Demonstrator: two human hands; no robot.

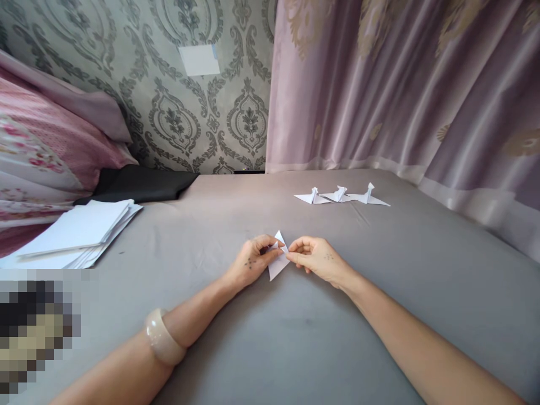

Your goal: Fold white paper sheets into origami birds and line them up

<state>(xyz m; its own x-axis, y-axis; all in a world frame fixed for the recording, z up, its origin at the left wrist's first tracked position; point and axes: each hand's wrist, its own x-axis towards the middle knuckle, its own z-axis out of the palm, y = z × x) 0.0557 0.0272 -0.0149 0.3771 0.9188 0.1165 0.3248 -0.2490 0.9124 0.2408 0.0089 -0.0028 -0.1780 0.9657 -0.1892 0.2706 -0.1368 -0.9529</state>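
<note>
Between my two hands is a small piece of folded white paper, with one point upward and another toward me. My left hand pinches it from the left, thumb and fingers closed near its middle. From the right, my right hand pinches the paper's right edge between thumb and forefinger. The fingertips cover part of the folds. Farther back on the right stand three folded paper birds in a row, their flat pointed ends touching or overlapping.
A stack of white paper sheets lies at the left, in front of a dark folded cloth. The grey sheet-covered surface reaches back to a patterned wall. Pink-purple curtains hang along the right.
</note>
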